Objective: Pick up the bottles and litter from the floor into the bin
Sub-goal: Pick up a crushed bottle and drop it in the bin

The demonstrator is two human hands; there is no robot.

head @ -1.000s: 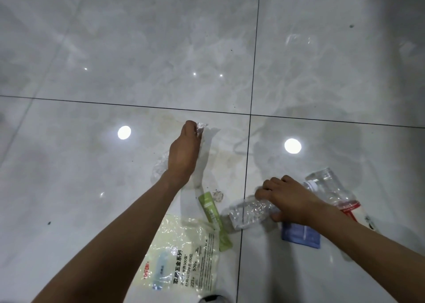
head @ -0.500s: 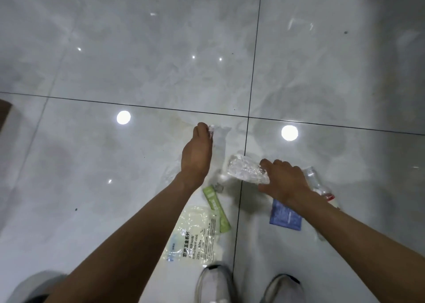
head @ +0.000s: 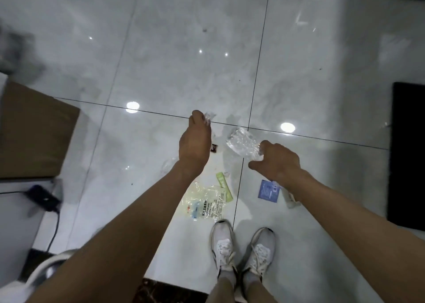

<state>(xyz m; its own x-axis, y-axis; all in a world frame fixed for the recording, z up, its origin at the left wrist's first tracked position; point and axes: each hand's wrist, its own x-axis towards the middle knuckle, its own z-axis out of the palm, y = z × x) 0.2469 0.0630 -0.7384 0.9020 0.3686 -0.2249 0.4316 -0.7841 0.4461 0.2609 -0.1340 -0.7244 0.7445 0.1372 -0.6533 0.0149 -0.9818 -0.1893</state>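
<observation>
My left hand (head: 195,142) grips a piece of clear crumpled plastic (head: 208,118), held above the floor. My right hand (head: 277,162) grips a clear crushed plastic bottle (head: 242,143), lifted off the tiles. On the floor below lie a clear printed bag (head: 205,203), a green sachet (head: 223,185), a blue packet (head: 268,190), a small dark wrapper (head: 214,147) and a clear scrap (head: 167,164). Part of another bottle (head: 290,199) shows under my right forearm.
A brown cardboard box (head: 34,134) stands at the left. A black cable and plug (head: 44,198) lie below it. A white rounded rim (head: 46,266) shows at the lower left. A black mat (head: 406,155) lies at the right. My white shoes (head: 241,247) stand on the tiles.
Both hands have risen from the floor, the right one with the crushed bottle. The view has pulled back and up, so my shoes, the box and the mat have come into view.
</observation>
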